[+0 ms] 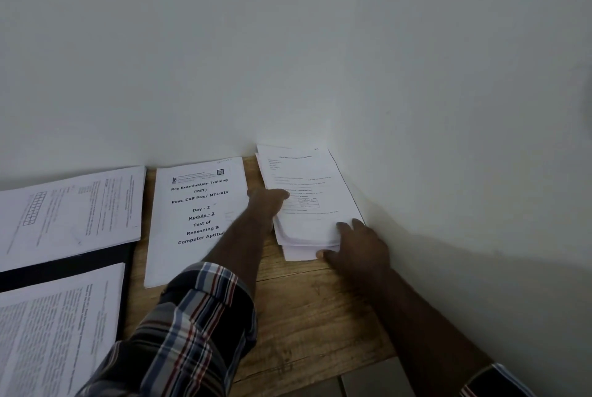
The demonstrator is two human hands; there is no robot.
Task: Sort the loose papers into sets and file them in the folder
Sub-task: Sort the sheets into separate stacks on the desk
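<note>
Papers are laid out in separate groups along a wooden bench (304, 307) that is pushed into a pale wall corner. At far left, a printed sheet (69, 215) is turned sideways, its text running up the page, and it overlaps the top of a black folder (64, 263). A second sheet of dense text (54, 329) is laid on the folder nearer the viewer, which suggests filing has been begun there. In the middle, a booklet headed "Pre Examination Training" (198, 214) is set upright for reading, its long axis pointing away toward the wall.

Further right, a thick stack of loose papers (307, 201) is tucked against the corner, its long axis pointing away and leaning slightly left. The left hand (267, 201), reaching from a rolled plaid sleeve (198, 323), is held at the stack's left edge with the thumb over the top sheet and the fingers hidden beneath, so a grip is judged likely. The right hand (358, 242) is curled round the near right corner, the thumb under the lower sheets. The stack is probably being squared or lifted from both sides, so that no sheets are let slip.
</note>
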